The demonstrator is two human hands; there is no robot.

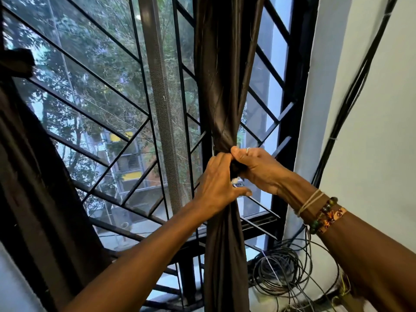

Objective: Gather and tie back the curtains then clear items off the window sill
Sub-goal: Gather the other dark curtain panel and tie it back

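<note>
A dark brown curtain (222,70) hangs down the middle right of the window, bunched into a narrow column. My left hand (217,184) and my right hand (258,168) both grip it at the pinched waist, knuckles almost touching, with a dark fold of cloth between them. Below the hands the curtain falls straight down. A second brown curtain (33,167) hangs gathered at the left edge. Coiled black cables (283,271) lie on the window sill (267,298) at the lower right.
A black metal grille (108,140) with slanted bars covers the window, with a mesh screen strip (165,122) behind it. Black cables (351,95) run up the white wall on the right. Trees and buildings show outside.
</note>
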